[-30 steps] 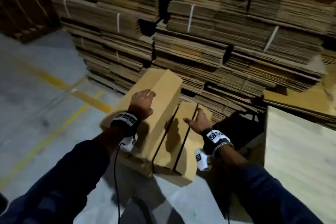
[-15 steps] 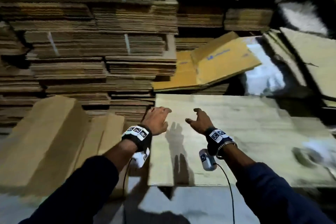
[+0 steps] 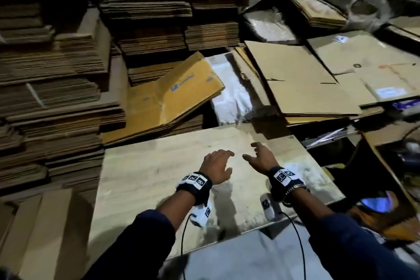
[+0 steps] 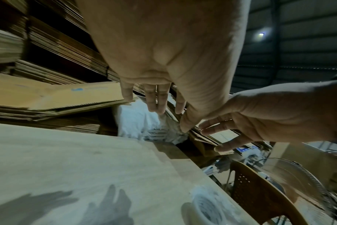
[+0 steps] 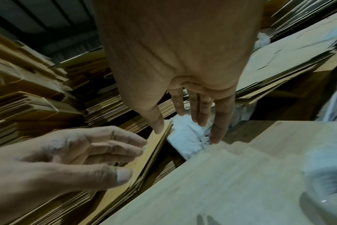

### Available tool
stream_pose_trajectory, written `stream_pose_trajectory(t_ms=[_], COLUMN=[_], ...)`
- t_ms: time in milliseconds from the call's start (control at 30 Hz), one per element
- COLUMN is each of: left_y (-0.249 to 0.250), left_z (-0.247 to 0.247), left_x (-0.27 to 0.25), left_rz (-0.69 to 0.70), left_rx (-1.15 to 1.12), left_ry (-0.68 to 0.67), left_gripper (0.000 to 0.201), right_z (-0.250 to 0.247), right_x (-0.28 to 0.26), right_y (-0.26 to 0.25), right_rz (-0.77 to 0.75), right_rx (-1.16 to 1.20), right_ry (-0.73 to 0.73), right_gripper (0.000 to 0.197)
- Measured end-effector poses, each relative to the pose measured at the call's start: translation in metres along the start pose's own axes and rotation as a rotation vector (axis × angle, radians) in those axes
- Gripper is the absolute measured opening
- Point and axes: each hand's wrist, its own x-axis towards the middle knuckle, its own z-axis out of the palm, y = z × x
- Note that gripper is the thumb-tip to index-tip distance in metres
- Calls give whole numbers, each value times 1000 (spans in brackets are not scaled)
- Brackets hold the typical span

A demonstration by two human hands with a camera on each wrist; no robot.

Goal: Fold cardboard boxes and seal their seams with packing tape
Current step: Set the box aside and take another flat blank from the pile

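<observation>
Both our hands have let go of the folded box and now hang over the wooden table (image 3: pixel 145 170), left hand (image 3: pixel 217 166) and right hand (image 3: pixel 261 158) loose, fingers spread, holding nothing. Just past the table's far edge lies the yellow flat box (image 3: pixel 172 95), so we think we grab that one next, and the tape roll (image 4: pixel 206 205) sits on the table's near right corner.

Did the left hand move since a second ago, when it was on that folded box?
Yes. The left hand left the folded box and now hovers open over the wooden board, to that box's right, beside the right hand.
</observation>
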Motion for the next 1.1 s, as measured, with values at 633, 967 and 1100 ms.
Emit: stream_pose_trajectory(t_ms=[633, 967, 1100], left_y=[96, 121, 135], left_z=[79, 70, 55], left_x=[355, 470, 479], left_rz=[-55, -414, -296], left_rx=[-447, -836, -695], left_ry=[-143, 64, -46], left_gripper=[69, 71, 46], right_z=[-140, -166, -174], right_x=[223, 275, 282], right_y=[148, 170, 170], right_rz=[174, 216, 207], right_rx=[-54, -84, -98], right_ry=[82, 203, 232], right_gripper=[63, 65, 75])
